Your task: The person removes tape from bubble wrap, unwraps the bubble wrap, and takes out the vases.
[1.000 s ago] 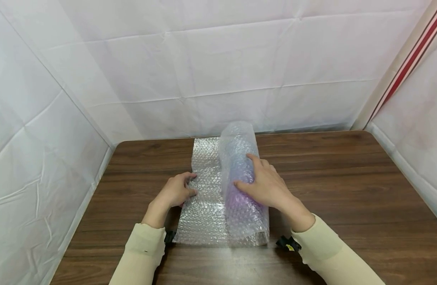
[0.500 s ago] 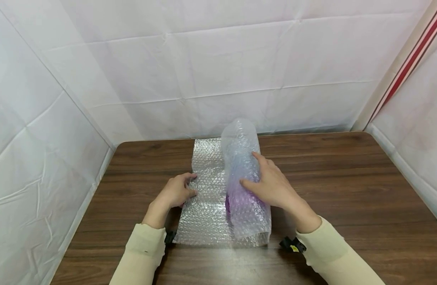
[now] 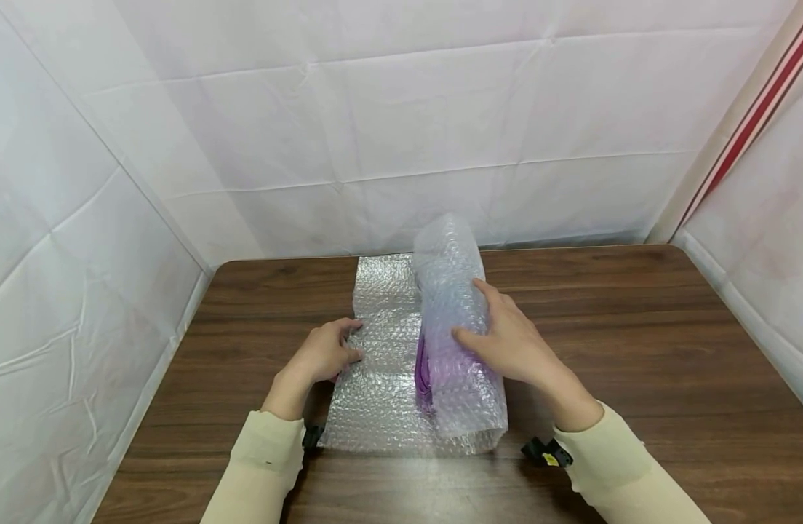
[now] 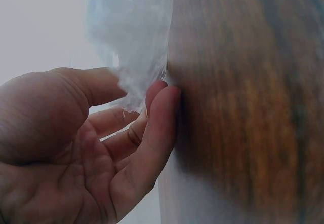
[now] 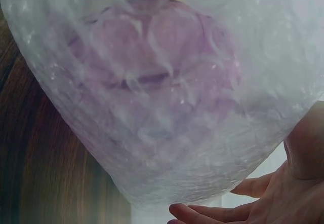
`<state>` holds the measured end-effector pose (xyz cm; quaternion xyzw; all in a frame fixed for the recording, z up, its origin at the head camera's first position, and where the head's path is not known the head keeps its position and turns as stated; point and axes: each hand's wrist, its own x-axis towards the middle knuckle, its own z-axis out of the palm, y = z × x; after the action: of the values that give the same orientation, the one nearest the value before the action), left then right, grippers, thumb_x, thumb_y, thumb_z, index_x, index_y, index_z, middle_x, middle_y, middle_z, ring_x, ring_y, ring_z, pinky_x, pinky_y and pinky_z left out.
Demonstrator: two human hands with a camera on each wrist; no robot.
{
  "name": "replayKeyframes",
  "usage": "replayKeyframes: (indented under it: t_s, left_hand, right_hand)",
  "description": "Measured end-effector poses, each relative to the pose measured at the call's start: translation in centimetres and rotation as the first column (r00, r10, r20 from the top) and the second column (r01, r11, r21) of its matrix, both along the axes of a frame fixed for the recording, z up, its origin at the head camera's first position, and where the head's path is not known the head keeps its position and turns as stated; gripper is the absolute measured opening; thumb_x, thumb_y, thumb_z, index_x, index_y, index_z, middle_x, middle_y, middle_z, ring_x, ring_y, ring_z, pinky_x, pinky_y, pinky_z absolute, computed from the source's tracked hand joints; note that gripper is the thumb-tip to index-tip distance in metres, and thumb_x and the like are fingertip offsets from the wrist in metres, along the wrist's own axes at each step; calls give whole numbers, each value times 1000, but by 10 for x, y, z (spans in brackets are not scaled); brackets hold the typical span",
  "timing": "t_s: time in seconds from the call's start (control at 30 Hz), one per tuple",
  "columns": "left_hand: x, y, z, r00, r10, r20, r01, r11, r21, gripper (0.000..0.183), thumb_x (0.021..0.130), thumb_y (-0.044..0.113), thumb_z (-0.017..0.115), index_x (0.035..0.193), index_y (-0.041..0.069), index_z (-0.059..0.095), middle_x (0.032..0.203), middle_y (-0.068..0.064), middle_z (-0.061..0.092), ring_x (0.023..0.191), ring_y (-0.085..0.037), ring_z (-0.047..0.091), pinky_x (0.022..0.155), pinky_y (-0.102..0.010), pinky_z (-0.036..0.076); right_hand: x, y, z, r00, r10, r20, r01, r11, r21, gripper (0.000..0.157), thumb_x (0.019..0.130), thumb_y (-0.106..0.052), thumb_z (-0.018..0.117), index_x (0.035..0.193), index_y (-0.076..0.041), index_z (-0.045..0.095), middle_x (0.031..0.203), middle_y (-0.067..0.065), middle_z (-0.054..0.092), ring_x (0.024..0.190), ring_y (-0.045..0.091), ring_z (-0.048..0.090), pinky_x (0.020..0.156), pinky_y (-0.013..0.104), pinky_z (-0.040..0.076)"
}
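Note:
A sheet of bubble wrap (image 3: pixel 383 393) lies on the table, its right part folded up over a long rounded object, bluish at the far end and purple at the near end. A purple loop (image 3: pixel 423 378) of that object shows at the fold's left edge. Its round purple end (image 5: pixel 157 57) shows blurred through the wrap in the right wrist view. My left hand (image 3: pixel 323 351) pinches the sheet's left edge, thumb above and fingers below. My right hand (image 3: pixel 506 342) rests on the folded layer from the right, fingers and thumb spread.
The brown wooden table (image 3: pixel 637 349) extends to both sides of the wrap. White sheeting (image 3: pixel 401 131) hangs behind the table and at both sides. The wrap's far end reaches the table's back edge.
My right hand has moved a little to the right, and the folded layer has shifted right with it. The purple loop has come into view. My left hand has stayed put.

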<state>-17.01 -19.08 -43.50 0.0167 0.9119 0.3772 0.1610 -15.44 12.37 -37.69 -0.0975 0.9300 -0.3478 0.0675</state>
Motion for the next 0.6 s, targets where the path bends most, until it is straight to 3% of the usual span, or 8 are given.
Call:
replayKeyframes:
  t_s: [0.23, 0.6]
  left_hand:
    - [0, 0, 1, 1000, 2, 8, -2, 1000, -1, 57, 96, 11, 73, 150, 12, 55, 83, -10, 62, 64, -19, 61, 52, -33, 58]
    - [-1, 0, -1, 1000, -4, -2, 4, 1000, 10, 57, 96, 10, 73, 149, 11, 55, 80, -9, 61, 61, -19, 60, 51, -32, 58]
  right_hand:
    - [1, 7, 3, 1000, -2, 27, 2, 1000, -9, 93, 95, -46, 68, 167, -14, 17, 160, 28, 36, 143, 49, 43, 112, 69, 39]
    - [3, 21, 5, 999, 1, 40, 0, 1000, -24, 92, 97, -46, 66, 167, -12, 18, 153, 28, 42, 135, 44, 52, 107, 65, 46]
